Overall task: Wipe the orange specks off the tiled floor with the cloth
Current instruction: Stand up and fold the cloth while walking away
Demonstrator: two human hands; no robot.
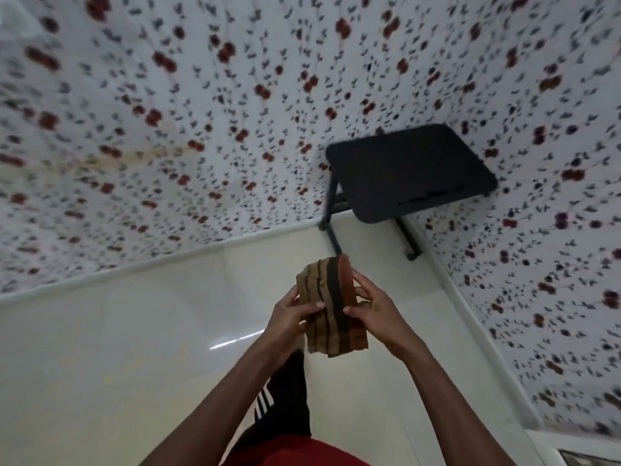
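Both hands, the left hand and the right hand, are closed on the striped cloth, held up in the air well above the tiled floor; it would help to fold it into a firm pad before crouching. No orange specks show clearly on the glossy tiles, and the black desk on the patterned bedding stands well clear of the wiping area

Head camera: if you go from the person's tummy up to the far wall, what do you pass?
Red shirt → black trouser leg → striped cloth, held in both hands → black table → flowery wall.
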